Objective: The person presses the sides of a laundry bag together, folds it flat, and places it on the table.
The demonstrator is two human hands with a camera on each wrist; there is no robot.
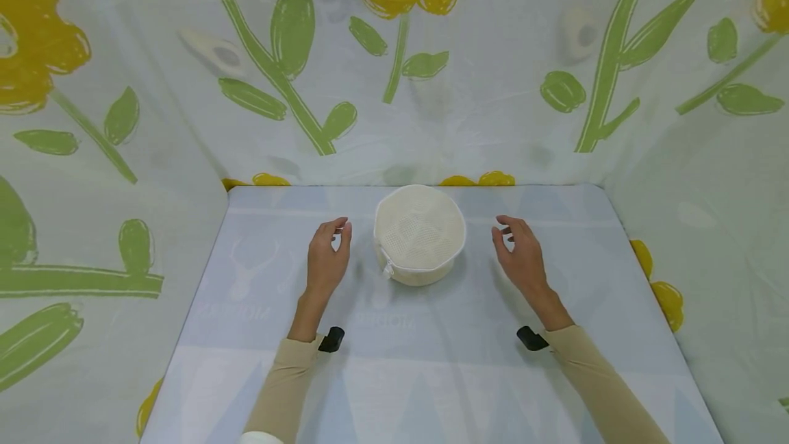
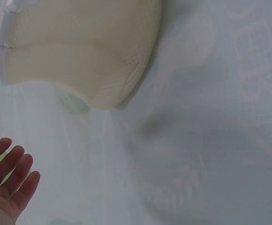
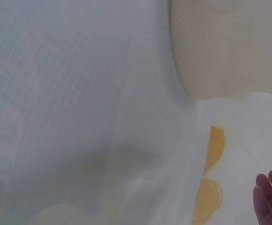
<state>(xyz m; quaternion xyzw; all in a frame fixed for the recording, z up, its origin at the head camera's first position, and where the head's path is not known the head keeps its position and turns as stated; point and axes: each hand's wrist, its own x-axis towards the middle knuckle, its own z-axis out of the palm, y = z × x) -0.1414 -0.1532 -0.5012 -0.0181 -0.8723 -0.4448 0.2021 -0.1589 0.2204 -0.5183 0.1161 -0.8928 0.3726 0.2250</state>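
Fingers of the left hand (image 1: 329, 257) are loosely spread and slightly curved, holding nothing and touching nothing; the right hand (image 1: 521, 255) mirrors it, also relaxed and free. Between them, near the far edge of the pale tabletop (image 1: 431, 362), sits a round cream mesh pouch (image 1: 419, 234), just beside each hand but apart from both. Its white zipper (image 1: 387, 267) runs along the near left side and looks closed; what it holds cannot be seen. Flower-printed cloth (image 1: 493, 88) surrounds the tabletop.
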